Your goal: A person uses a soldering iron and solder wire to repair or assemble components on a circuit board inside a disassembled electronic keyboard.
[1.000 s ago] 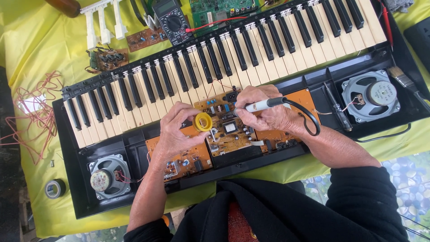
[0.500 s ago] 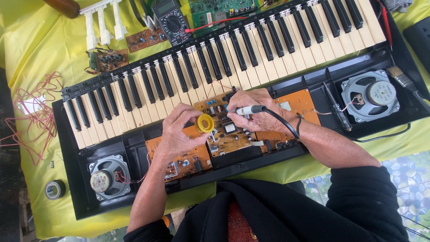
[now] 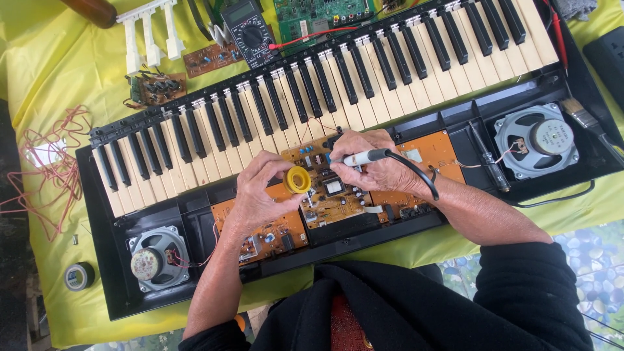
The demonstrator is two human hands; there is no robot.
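Observation:
An opened electronic keyboard (image 3: 195,201) lies on a yellow cloth, its orange circuit board (image 3: 331,192) exposed below the keys. My left hand (image 3: 263,192) holds a small yellow spool of solder (image 3: 298,180) over the board's middle. My right hand (image 3: 370,162) grips a soldering iron (image 3: 361,157) with a white and black handle, its tip pointing left at the board near the spool. A black cord (image 3: 422,179) runs from the iron across my right wrist.
Two round speakers (image 3: 155,260) (image 3: 536,140) sit at the case's ends. A multimeter (image 3: 250,32), a green board (image 3: 318,14), small circuit boards (image 3: 211,58), white key parts (image 3: 149,32), red wire (image 3: 55,162), a tape roll (image 3: 79,276), a brush (image 3: 585,120) and a screwdriver (image 3: 487,159) lie around.
My right hand with the soldering iron has shifted slightly left toward the yellow spool, the tip coming closer to the board's middle. My left hand stays almost still.

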